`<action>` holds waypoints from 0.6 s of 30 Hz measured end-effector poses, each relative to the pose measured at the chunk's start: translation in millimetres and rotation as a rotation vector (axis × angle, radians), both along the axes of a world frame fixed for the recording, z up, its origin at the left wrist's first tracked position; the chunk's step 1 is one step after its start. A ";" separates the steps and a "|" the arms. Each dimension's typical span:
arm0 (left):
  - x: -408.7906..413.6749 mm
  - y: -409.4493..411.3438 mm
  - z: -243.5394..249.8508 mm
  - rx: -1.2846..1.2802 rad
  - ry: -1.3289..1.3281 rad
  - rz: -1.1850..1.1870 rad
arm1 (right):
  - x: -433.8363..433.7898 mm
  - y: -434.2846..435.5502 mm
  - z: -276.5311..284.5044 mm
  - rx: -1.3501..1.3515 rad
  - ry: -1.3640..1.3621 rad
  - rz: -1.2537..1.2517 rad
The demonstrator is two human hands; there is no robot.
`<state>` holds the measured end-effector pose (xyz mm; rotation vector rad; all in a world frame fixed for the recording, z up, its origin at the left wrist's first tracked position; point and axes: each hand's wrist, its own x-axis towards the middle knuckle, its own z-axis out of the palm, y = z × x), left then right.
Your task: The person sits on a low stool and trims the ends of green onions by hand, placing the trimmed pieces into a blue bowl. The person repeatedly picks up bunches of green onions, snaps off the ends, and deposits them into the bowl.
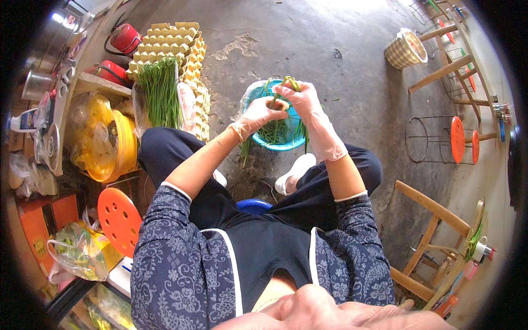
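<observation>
Both hands wear thin clear gloves above a light-blue plastic basin point(295, 142) on the floor between my feet. Long green leaves point(270, 131), which look like garlic chives, lie in it, and some hang over its front left rim. My right hand point(304, 103) grips a bunch of green stalks point(292, 83), whose leafy ends hang down below the hand. My left hand point(264, 113) is curled, its fingers closed around stalks near the right fingertips. To the left, a large bundle of long green chives point(160, 93) lies in a clear plastic-lined container.
Stacked egg trays point(167, 43) and red fire extinguishers point(126, 39) stand left, near a yellow bucket point(123, 144). An orange stool point(119, 222) is by my left elbow. At right are a woven basket point(402, 51), wooden frames point(433, 206) and orange-topped stools point(457, 140).
</observation>
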<state>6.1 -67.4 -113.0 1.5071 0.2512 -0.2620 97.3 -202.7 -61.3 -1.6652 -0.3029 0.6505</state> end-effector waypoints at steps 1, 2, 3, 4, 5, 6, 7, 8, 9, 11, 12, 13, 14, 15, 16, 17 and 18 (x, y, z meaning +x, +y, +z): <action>0.4 0.8 -1.6 -0.059 -0.034 -0.025 | 6.5 -3.8 1.0 0.011 0.023 0.023; -1.7 0.0 -3.6 -0.128 -0.129 0.042 | 13.7 -8.0 -3.6 0.031 -0.025 0.019; -0.9 2.3 -3.5 -0.160 -0.062 0.053 | 17.4 -12.1 4.8 0.004 -0.032 0.001; 0.8 6.6 -3.0 -0.190 0.004 0.062 | 24.5 -18.8 4.9 0.015 -0.016 -0.010; 3.3 10.5 -2.4 -0.221 0.070 0.069 | 32.3 -26.0 5.2 0.026 -0.001 -0.021; 3.7 15.9 -20.5 -0.107 0.054 0.115 | 37.2 -26.9 14.7 -0.051 -0.041 -0.023; 0.2 17.5 -23.9 0.023 0.011 0.123 | 36.1 -32.2 29.0 0.011 0.008 -0.013; -4.8 18.6 -27.4 0.153 -0.033 0.130 | 37.6 -35.4 33.4 0.036 0.003 -0.032; -9.8 17.7 -21.7 0.288 -0.077 0.138 | 39.5 -38.0 34.5 0.067 -0.001 -0.050; -12.0 12.8 -9.7 0.741 -0.211 0.207 | 44.0 -43.8 33.2 0.077 0.019 -0.036; -8.5 6.4 10.1 0.847 -0.208 0.142 | 44.2 -52.4 38.4 0.065 0.020 -0.051; -9.5 8.0 19.3 0.979 -0.189 0.096 | 44.1 -49.9 38.1 0.063 0.029 -0.046; -9.6 12.3 18.7 0.995 -0.230 0.070 | 43.4 -46.8 37.7 0.061 0.039 -0.041; -8.1 15.0 14.3 0.971 -0.385 0.131 | 41.9 -42.7 40.6 0.055 0.044 -0.033; -3.6 13.8 7.2 0.933 -0.547 0.183 | 39.3 -41.8 44.6 0.046 0.048 -0.058; -0.5 12.5 0.2 0.891 -0.708 0.236 | 35.5 -39.6 48.3 0.038 0.053 -0.081; -1.8 13.3 0.2 0.967 -0.641 0.243 | 33.1 -32.9 44.0 0.046 0.067 -0.092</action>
